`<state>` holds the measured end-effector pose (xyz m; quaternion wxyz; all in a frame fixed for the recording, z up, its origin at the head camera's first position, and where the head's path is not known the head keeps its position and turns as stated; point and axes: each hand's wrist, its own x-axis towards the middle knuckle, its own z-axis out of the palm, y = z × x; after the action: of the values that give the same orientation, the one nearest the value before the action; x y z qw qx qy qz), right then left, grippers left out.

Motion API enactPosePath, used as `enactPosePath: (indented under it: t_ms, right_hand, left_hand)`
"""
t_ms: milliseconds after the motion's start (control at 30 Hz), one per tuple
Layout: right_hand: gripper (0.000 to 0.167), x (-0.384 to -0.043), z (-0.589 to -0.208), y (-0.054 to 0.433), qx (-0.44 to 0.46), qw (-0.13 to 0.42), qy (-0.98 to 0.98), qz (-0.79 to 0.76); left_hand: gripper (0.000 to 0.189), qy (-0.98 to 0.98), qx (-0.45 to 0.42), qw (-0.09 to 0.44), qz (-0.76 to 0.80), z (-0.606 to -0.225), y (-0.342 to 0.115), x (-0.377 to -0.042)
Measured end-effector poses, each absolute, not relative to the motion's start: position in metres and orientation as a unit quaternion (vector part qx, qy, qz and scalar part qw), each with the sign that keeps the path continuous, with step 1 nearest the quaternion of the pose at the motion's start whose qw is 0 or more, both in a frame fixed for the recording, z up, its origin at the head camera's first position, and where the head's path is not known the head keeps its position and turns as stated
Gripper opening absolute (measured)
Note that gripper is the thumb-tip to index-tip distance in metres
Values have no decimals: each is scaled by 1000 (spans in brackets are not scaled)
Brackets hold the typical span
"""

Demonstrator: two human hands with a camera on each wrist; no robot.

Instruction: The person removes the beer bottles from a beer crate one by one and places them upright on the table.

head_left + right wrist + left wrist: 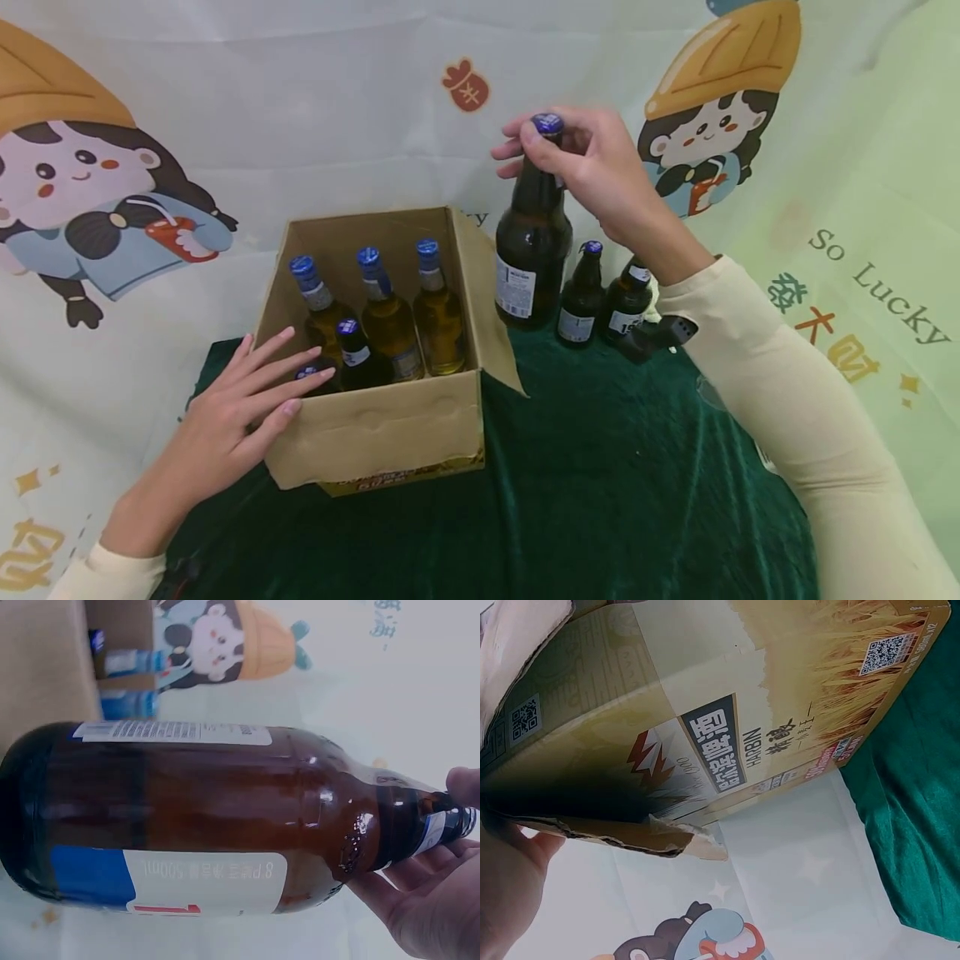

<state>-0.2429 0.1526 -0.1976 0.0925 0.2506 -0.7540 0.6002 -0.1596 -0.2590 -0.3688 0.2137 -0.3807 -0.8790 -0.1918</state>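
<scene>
My right hand (592,162) grips a large brown beer bottle (534,233) by its neck, holding it upright beside the right wall of an open cardboard box (382,433). In the right wrist view the bottle (210,802) shows white and blue labels, with thumb and fingers around its neck. My left hand (236,412) rests on the box's near-left corner, its fingers extended over the rim. Three amber bottles with light-blue foil tops, one of them this bottle (444,321), stand inside. Nearer are dark bottles with blue caps, including this bottle (360,354); another is mostly hidden under my left fingers.
Right of the box stand two small dark bottles, one with a blue cap (581,296) and one partly behind my forearm (628,296). A side flap (487,308) spreads out to the right. Dark green cloth (600,500) covers the table, before a printed backdrop (337,100).
</scene>
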Motion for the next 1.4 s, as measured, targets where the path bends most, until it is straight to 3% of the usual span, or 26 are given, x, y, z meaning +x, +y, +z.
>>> enactPosePath:
  t_ms: [300,700,1400]
  right_hand:
    - [31,-259,-256,179,210,106,-801,551]
    - [35,-267,-338,221,133,83,-827,541]
    - [43,-249,-386,290,46,123,-848,514]
  left_hand:
    - [42,-882,-376,205,-194,-368,-260,-158]
    - [43,-891,-366,183,-197,-370,-258,-160]
    - [42,-882,-377,202,-197,-369,-259,-160]
